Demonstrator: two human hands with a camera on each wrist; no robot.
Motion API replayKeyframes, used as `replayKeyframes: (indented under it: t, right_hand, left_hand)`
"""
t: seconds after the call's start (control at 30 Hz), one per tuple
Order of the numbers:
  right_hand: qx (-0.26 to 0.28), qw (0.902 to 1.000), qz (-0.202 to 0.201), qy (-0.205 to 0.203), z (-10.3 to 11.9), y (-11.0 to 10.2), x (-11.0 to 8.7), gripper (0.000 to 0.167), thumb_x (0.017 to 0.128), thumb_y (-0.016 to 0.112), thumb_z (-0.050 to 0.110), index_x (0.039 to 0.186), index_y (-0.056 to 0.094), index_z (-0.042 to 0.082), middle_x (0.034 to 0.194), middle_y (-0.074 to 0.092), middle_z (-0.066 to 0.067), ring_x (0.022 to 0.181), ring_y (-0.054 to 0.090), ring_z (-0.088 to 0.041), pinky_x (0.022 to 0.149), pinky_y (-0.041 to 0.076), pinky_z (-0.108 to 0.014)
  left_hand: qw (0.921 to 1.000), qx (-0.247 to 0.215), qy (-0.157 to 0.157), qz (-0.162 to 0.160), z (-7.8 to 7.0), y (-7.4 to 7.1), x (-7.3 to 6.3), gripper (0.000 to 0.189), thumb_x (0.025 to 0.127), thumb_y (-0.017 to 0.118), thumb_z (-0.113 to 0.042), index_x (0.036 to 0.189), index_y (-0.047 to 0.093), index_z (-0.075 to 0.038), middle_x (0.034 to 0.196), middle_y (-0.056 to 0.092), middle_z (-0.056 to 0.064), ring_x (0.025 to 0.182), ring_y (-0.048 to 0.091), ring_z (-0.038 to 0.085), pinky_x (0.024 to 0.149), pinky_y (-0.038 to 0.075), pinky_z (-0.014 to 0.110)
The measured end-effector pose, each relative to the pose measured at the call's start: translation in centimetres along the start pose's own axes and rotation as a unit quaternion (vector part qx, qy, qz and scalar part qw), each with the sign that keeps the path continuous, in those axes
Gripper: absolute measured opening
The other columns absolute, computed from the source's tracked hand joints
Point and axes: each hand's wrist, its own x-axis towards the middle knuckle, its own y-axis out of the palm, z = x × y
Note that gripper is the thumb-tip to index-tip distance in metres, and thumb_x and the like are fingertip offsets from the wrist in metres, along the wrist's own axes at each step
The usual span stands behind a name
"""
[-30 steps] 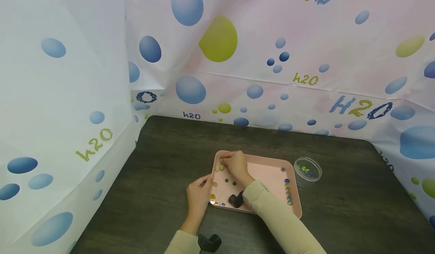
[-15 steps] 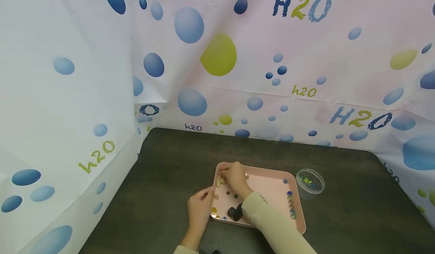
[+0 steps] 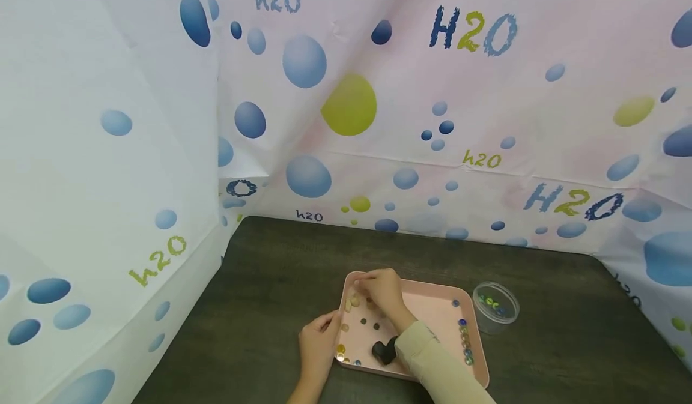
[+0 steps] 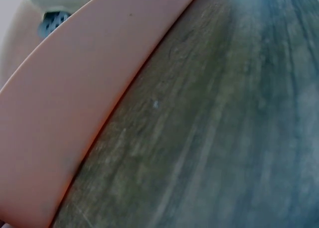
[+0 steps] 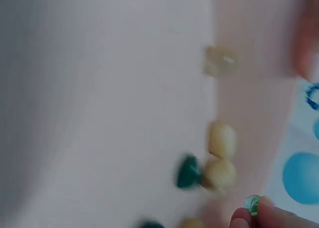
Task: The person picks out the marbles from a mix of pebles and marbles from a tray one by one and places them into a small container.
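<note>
A pink tray (image 3: 432, 308) lies on the dark table. My left hand (image 3: 316, 345) grips its left rim; in the left wrist view the tray wall (image 4: 75, 83) shows, but not the fingers. My right hand (image 3: 385, 290) is over the far left corner. In the right wrist view its fingertips pinch a clear green glass marble (image 5: 252, 204). Near it, along the tray's side, are cream stones (image 5: 222, 138), a pale translucent stone (image 5: 218, 61) and a dark green stone (image 5: 188, 171). Two dark green stones (image 3: 376, 326) lie farther inside.
A round clear tub (image 3: 495, 308) with green and blue pieces stands right of the tray. Glass marbles (image 3: 465, 341) form a row along the tray's right side. Amber pieces (image 3: 340, 349) sit in the near left corner. A printed white sheet (image 3: 411, 122) hangs behind the table.
The head view has tilted up, so everything sits lower. My right hand has shifted slightly right within the far left corner; the left hand stays on the rim.
</note>
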Motion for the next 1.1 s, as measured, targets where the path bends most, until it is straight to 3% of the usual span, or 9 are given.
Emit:
replayKeyframes:
  t: [0.13,0.23,0.33,0.43,0.63,0.77,0.9,1.0,1.1]
  right_hand:
    - [0.047,0.9982,0.0,0.039,0.1,-2.1,-0.8,0.017,0.085,0.079,0.021,0.094,0.081,0.008,0.094,0.076,-0.017,0.066,0.064,-0.022,0.058,0.053,-0.031]
    - [0.086,0.9941,-0.004,0.066,-0.2,-4.1,-1.4,0.02,0.086,0.077,0.02,0.1,0.079,0.006,0.1,0.076,-0.016,0.082,0.071,-0.028,0.071,0.059,-0.037]
    - [0.1,0.9922,-0.012,0.074,-0.7,-6.5,-1.8,0.025,0.088,0.076,0.019,0.107,0.077,0.003,0.109,0.075,-0.016,0.097,0.072,-0.028,0.085,0.058,-0.042]
    - [0.098,0.9916,-0.029,0.079,-1.3,-8.8,-2.2,0.03,0.089,0.074,0.02,0.113,0.074,0.002,0.115,0.073,-0.016,0.102,0.071,-0.026,0.091,0.056,-0.044]
    - [0.089,0.9893,-0.039,0.109,-2.3,-12.0,-3.0,0.033,0.091,0.073,0.023,0.118,0.073,0.004,0.122,0.071,-0.015,0.109,0.069,-0.026,0.097,0.054,-0.045]
    - [0.074,0.9871,-0.042,0.136,-2.8,-13.5,-3.5,0.035,0.09,0.074,0.03,0.117,0.074,0.008,0.122,0.071,-0.013,0.109,0.067,-0.03,0.093,0.054,-0.046]
    - [0.058,0.9882,-0.049,0.133,-3.3,-15.1,-4.0,0.037,0.091,0.073,0.032,0.118,0.073,0.007,0.12,0.072,-0.014,0.112,0.065,-0.035,0.092,0.054,-0.047]
    - [0.048,0.9888,-0.058,0.128,-3.9,-16.3,-4.3,0.039,0.092,0.071,0.032,0.121,0.071,0.005,0.118,0.073,-0.011,0.112,0.068,-0.027,0.098,0.052,-0.047]
    - [0.055,0.9869,-0.073,0.133,-4.8,-17.7,-4.5,0.042,0.093,0.071,0.031,0.124,0.069,0.003,0.114,0.075,-0.008,0.095,0.073,-0.008,0.102,0.05,-0.046]
  left_hand:
    - [0.9999,0.008,-0.009,-0.004,0.1,-0.1,-0.4,0.01,0.087,0.074,-0.008,0.088,0.079,0.001,0.083,0.077,0.017,0.067,0.071,0.014,0.055,0.053,0.015]
    - [0.9997,0.015,-0.016,-0.006,0.1,-0.2,-0.6,0.01,0.086,0.074,-0.007,0.088,0.079,0.001,0.083,0.076,0.017,0.066,0.071,0.014,0.055,0.053,0.016]
    - [0.9997,0.014,-0.018,-0.006,0.0,-0.3,-0.7,0.01,0.086,0.073,-0.006,0.089,0.078,0.003,0.083,0.076,0.018,0.065,0.07,0.014,0.054,0.053,0.016]
    - [0.9998,0.011,-0.016,-0.004,-0.2,-0.5,-0.6,0.012,0.087,0.072,-0.006,0.09,0.078,0.004,0.083,0.076,0.019,0.064,0.07,0.014,0.054,0.053,0.016]
    - [0.9997,0.018,-0.018,-0.004,-0.4,-0.5,-0.3,0.012,0.087,0.071,-0.006,0.092,0.078,0.003,0.084,0.076,0.019,0.066,0.071,0.018,0.055,0.052,0.015]
    - [0.9993,0.03,-0.021,-0.007,-0.2,-0.3,0.0,0.012,0.087,0.071,-0.005,0.092,0.078,0.002,0.085,0.077,0.018,0.068,0.071,0.017,0.055,0.052,0.015]
    - [0.9994,0.024,-0.022,-0.009,-0.2,0.0,0.1,0.011,0.087,0.071,-0.005,0.091,0.078,0.002,0.086,0.077,0.018,0.069,0.071,0.015,0.055,0.052,0.015]
    - [0.9996,0.016,-0.019,-0.009,-0.3,0.1,0.0,0.011,0.087,0.072,-0.004,0.091,0.078,0.003,0.086,0.076,0.019,0.069,0.071,0.015,0.056,0.053,0.015]
    - [0.9998,0.011,-0.014,-0.008,-0.5,0.1,-0.2,0.011,0.087,0.072,-0.004,0.091,0.078,0.003,0.086,0.076,0.02,0.069,0.072,0.017,0.056,0.052,0.014]
